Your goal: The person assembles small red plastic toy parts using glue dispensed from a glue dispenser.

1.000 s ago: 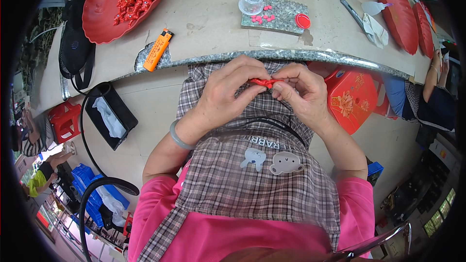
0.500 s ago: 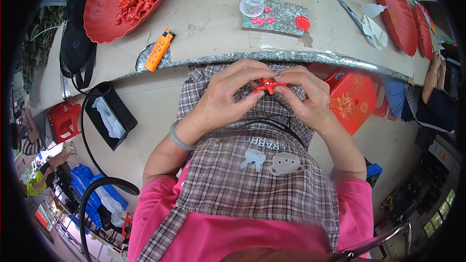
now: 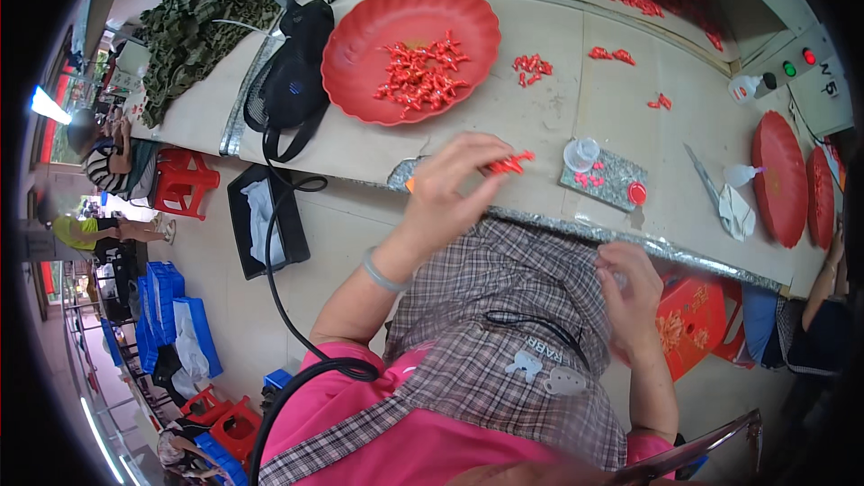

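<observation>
Above the table's front edge, my left hand is closed in a pinch on a small glossy red figurine with stubby limbs. The figurine sticks out to the right of the fingertips. My right hand is held low by the apron, just in front of the table edge. Its fingers are curled, and what they hold, if anything, is hidden. A large red scalloped plate with a heap of similar red figurines stands beyond my left hand. More red figurines lie on the table to its right.
A stone slab carries a clear plastic cup, pink bits and a red cap. Further right are a knife, a white cloth and red trays. A black bag lies left of the plate.
My hands have parted. The left has carried the red figurine up and over the table edge; the right has let go of it and dropped lower to the right. The view has swung left.
</observation>
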